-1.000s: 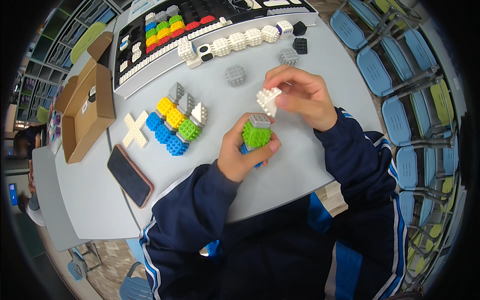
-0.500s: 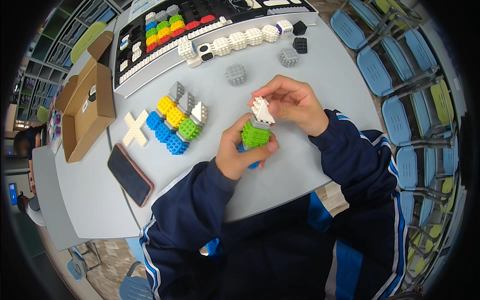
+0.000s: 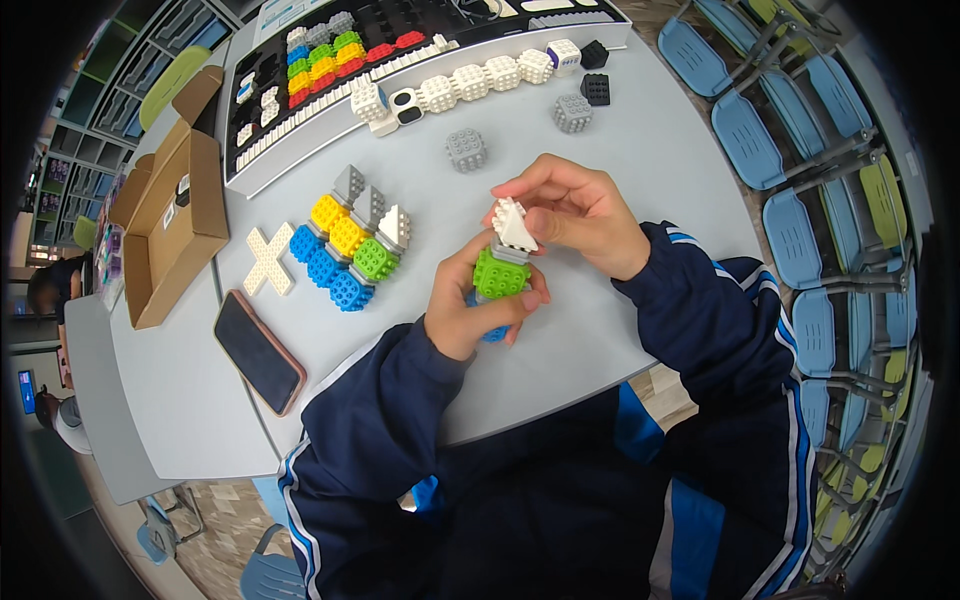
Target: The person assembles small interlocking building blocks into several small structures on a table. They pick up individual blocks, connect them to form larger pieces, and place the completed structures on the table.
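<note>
Left hand (image 3: pixel 460 308) clasps a green block (image 3: pixel 500 276) — right hand (image 3: pixel 588 216) pinches a white wedge (image 3: pixel 515 228), apparently touching a gray piece (image 3: pixel 510 252).

No txt was legible.
Sm. white label (image 3: pixel 168 214) in cardboard box (image 3: pixel 190 258) & purplish marks on white cube (image 3: pixel 564 57) nr black pcs (image 3: pixel 596 90) were too tiny to read; ditto lit screen (image 3: pixel 26 390), far L.

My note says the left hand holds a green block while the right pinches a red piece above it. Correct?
Not quite: the head view shows the piece in the right hand is white, not red. The left hand does hold the green block.
</note>
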